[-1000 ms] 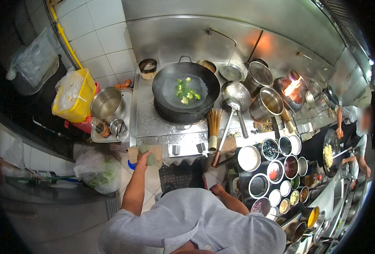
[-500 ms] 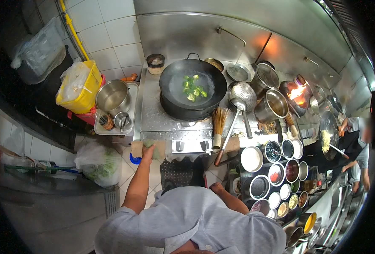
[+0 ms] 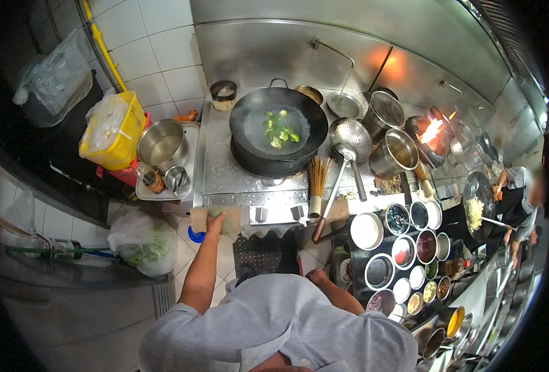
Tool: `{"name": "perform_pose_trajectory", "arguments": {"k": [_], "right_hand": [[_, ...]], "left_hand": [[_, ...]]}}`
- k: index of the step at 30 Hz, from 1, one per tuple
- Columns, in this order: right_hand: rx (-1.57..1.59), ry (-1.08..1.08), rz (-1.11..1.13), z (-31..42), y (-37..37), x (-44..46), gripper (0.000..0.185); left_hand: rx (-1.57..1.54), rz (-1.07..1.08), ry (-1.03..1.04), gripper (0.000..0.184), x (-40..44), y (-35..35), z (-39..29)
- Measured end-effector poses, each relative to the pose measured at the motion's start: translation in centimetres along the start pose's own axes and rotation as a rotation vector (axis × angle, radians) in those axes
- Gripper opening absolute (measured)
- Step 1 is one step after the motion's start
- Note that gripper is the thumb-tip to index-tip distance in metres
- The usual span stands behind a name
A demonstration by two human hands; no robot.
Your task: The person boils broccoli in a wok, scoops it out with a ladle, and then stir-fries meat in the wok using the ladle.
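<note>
My left hand (image 3: 215,224) is closed on a greenish cloth (image 3: 227,224) at the stove's front edge. My right hand (image 3: 316,276) hangs low beside my body with its fingers curled. Whatever is inside it, if anything, is hidden. In front of me a large black wok (image 3: 249,152) sits on the burner, holding cloudy liquid with green broccoli pieces (image 3: 280,130) in the middle. To its right lie a bamboo wok brush (image 3: 318,180) and a perforated skimmer (image 3: 350,135) whose long handle reaches past the front edge.
Metal pots (image 3: 394,152) stand on the stove's right, near a burner flame (image 3: 432,131). Several ingredient bowls (image 3: 367,232) fill the right side. A co-worker (image 3: 525,201) holds another wok (image 3: 474,186) there. On the left are a steel pot (image 3: 162,142), a yellow crate (image 3: 110,133) and bagged greens (image 3: 144,242).
My view has shifted slightly. My left hand stays at the cloth and my right hand stays low. At the far right, the co-worker's arms have moved and the flame has changed shape.
</note>
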State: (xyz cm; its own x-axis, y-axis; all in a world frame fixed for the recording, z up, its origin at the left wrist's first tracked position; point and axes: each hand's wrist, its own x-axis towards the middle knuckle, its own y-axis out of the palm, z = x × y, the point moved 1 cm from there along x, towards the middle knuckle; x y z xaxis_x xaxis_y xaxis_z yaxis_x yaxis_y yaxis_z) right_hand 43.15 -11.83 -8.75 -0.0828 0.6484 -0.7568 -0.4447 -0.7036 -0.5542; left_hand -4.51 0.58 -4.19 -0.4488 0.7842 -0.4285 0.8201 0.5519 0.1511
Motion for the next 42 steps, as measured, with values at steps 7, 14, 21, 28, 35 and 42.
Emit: {"name": "perform_pose_trajectory", "arguments": {"k": [7, 14, 21, 28, 35, 42], "right_hand": [[0.011, -0.012, -0.020, -0.4, 0.9, 1.1, 0.029], [-0.052, 0.041, 0.023, 0.4, 0.1, 1.3, 0.028], [-0.121, -0.113, -0.052, -0.4, 0.7, 1.7, 0.027], [0.013, 0.049, 0.025, 0.4, 0.1, 1.2, 0.026], [0.116, 0.095, 0.018, 0.9, -0.3, 0.4, 0.026], [0.102, 0.044, 0.000, 0.6, -0.1, 0.8, 0.025]], "left_hand": [[-0.033, 0.024, 0.006, 0.046, -0.4, 0.0, -0.2], [0.030, 0.044, 0.032, 0.049, -0.5, 0.1, -0.5], [-0.001, 0.015, -0.019, 0.046, -1.5, 0.7, -1.7], [0.008, 0.009, -0.001, 0.047, -0.3, 0.0, -0.3], [0.034, 0.005, 0.004, 0.048, 0.0, -0.2, 0.2], [0.019, 0.029, 0.004, 0.055, -0.6, 0.0, -0.4]]}}
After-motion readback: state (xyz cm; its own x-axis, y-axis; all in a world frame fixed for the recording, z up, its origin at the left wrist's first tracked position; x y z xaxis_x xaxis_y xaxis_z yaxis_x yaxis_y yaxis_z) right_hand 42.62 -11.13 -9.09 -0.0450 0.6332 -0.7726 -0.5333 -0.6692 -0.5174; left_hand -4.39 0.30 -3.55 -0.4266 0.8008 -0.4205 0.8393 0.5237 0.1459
